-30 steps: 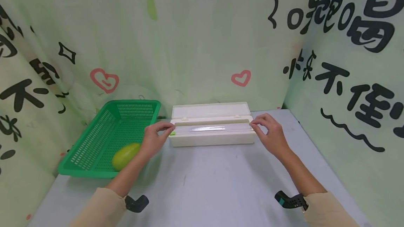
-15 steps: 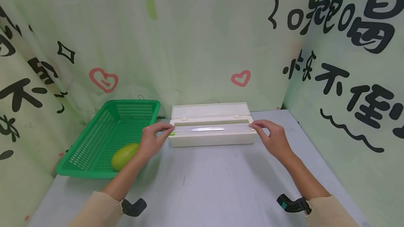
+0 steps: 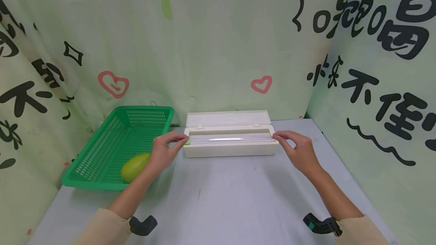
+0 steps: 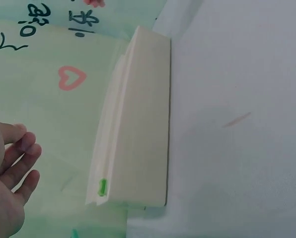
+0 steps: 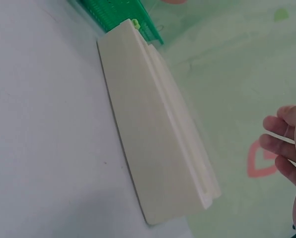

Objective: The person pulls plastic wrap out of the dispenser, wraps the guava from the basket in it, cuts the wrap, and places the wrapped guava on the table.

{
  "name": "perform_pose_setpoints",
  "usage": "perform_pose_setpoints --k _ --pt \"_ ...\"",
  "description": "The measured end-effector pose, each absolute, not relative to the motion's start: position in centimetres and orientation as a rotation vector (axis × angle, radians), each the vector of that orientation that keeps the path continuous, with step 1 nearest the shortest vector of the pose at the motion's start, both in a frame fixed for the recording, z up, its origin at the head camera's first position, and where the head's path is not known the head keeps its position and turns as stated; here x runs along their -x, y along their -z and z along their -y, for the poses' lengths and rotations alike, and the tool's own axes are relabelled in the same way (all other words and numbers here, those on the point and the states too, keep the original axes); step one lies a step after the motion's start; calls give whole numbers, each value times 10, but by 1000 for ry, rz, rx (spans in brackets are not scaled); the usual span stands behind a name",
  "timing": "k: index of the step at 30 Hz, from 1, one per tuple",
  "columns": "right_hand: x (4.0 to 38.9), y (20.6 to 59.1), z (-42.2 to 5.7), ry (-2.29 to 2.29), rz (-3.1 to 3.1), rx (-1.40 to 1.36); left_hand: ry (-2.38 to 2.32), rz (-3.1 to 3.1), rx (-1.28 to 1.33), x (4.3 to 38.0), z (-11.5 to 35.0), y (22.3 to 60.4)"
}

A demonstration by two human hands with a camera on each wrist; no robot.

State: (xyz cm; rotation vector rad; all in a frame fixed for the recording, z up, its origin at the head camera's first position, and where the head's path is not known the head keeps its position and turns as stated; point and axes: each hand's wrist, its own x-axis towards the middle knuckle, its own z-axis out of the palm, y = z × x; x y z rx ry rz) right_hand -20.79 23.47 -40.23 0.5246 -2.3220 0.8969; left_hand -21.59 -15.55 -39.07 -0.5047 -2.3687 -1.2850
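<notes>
A long white cling film dispenser box [image 3: 231, 150] stands at the back of the table, its white lid [image 3: 228, 118] tipped back. Clear, shiny cling film [image 3: 228, 138] shows across its opening. My left hand [image 3: 165, 150] pinches the film between thumb and fingertips by the box's left end. At the right end, my right hand [image 3: 299, 150] pinches the film the same way. Both wrist views show the hands raised apart from the box, and the film itself is hardly visible there. A small green slider [image 4: 103, 187] sits at the box's left end.
A green plastic basket [image 3: 92, 162] stands on the left, holding a yellow-green oval fruit [image 3: 134, 167], partly behind the left forearm. The white table [image 3: 221, 199] meets a printed pale green curtain [image 3: 204, 48] at the back and sides.
My right hand has shifted slightly right and lower, its fingertips a little further out from the box's end. My left hand stays almost in place, and the head view has moved slightly.
</notes>
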Motion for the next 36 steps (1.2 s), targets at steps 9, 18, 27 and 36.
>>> perform_pose_setpoints --k 9,18,27,36 --pt "204 398 -237 -887 2246 -597 1294 2383 511 210 157 387" --pt "197 391 -236 -876 2234 -612 1368 2322 563 203 159 383" --pt "191 384 -237 -847 2214 -644 1380 2331 538 197 159 377" --pt "185 380 -239 -830 2210 -647 1368 2354 539 193 161 374"
